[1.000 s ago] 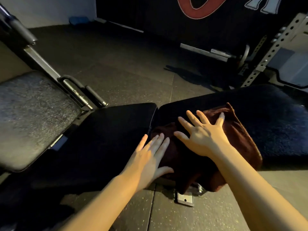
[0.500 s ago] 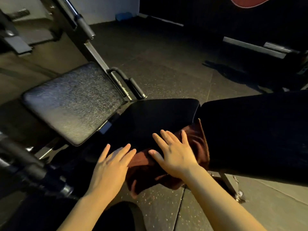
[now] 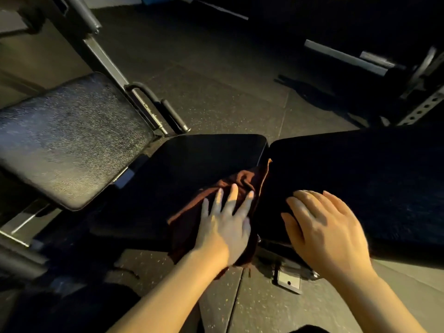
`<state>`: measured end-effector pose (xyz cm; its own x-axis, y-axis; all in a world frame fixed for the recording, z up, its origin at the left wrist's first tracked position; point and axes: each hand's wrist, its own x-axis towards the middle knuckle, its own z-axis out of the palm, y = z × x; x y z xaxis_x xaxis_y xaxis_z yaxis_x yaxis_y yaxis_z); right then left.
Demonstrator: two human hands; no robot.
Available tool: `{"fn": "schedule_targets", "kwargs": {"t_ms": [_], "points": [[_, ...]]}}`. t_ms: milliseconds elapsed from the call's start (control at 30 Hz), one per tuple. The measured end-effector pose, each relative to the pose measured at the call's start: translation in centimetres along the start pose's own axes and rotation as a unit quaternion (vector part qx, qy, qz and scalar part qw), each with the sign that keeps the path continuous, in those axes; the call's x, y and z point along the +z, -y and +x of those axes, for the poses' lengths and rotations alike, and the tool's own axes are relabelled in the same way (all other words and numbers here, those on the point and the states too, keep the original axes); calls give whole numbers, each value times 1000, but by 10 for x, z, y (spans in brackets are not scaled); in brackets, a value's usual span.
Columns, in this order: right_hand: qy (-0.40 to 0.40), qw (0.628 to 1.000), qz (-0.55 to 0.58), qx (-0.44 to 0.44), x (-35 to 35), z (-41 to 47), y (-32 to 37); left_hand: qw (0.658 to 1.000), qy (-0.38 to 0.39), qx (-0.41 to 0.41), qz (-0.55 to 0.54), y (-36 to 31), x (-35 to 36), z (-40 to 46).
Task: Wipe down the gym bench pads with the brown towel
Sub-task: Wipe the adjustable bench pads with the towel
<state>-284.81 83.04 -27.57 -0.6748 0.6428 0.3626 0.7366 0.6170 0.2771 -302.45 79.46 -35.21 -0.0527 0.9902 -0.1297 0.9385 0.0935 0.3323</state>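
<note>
Dim gym, speckled rubber floor. Brown towel bunched on seat pad, beside the gap. Left hand flat on towel, fingers spread. Right hand on back pad, fingers loosely extended, holding nothing.

Crumpled brown towel on seat pad, beside dark back pad

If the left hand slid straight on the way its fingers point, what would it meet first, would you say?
The left hand would probably first meet the bunched fold of the brown towel just beyond its fingertips, then bare seat pad.
</note>
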Motion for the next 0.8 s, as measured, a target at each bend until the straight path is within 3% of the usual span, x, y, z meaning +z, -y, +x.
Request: {"fn": "schedule_targets", "kwargs": {"t_ms": [100,200,533,633,800], "points": [[-64,997,-47,-17,14,3,0,995,20,3,-99,5,-2,29],[-109,992,-63,-3,20,10,0,995,39,20,-92,15,-8,51],[-135,987,-83,-16,30,8,-2,988,28,2,-150,21,-7,46],[-141,987,-80,-13,31,8,-3,979,-23,37,-199,29,12,5],[-149,987,-68,3,32,8,0,953,-208,112,-188,45,57,-42]]}}
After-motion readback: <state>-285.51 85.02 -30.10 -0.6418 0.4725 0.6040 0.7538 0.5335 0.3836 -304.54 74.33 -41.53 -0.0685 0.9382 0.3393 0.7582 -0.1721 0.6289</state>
